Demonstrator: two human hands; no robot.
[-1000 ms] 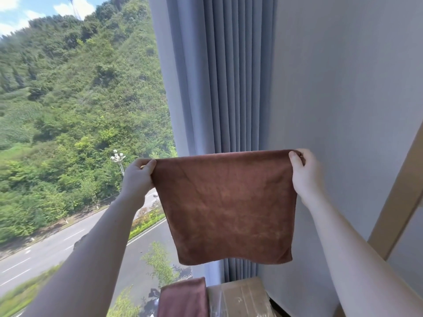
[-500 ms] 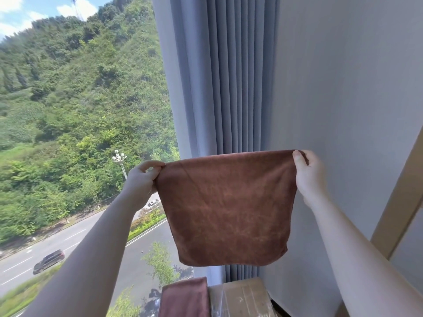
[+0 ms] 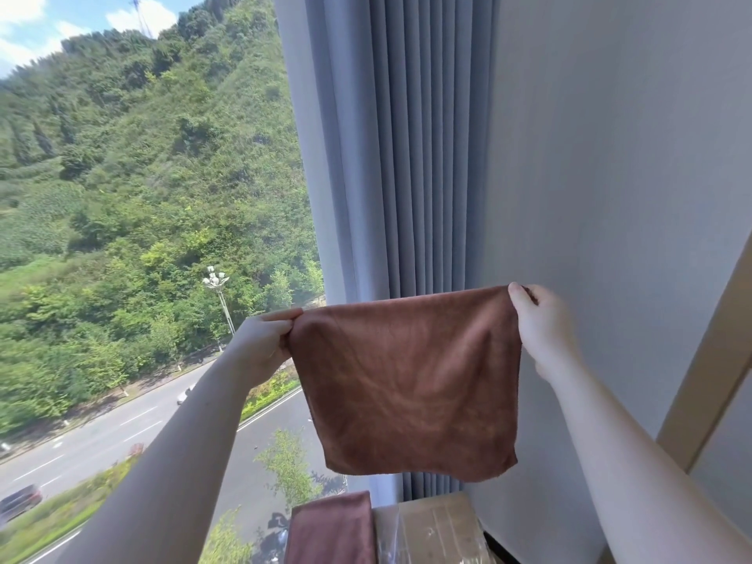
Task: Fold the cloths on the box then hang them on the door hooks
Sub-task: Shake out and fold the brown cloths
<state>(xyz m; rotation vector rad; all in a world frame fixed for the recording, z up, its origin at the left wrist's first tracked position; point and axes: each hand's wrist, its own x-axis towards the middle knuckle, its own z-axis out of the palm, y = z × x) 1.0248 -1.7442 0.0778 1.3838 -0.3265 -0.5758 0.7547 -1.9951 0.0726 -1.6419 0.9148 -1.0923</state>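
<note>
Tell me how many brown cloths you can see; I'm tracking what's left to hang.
2. One brown cloth hangs in the air, pinched at its top corners by both hands. Another lies on the box below. Others may be hidden out of frame.

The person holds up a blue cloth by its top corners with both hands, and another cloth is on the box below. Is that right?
Not quite: the head view shows the cloth is brown, not blue. The left hand and right hand do pinch its top corners, and another cloth lies on the box below.
</note>
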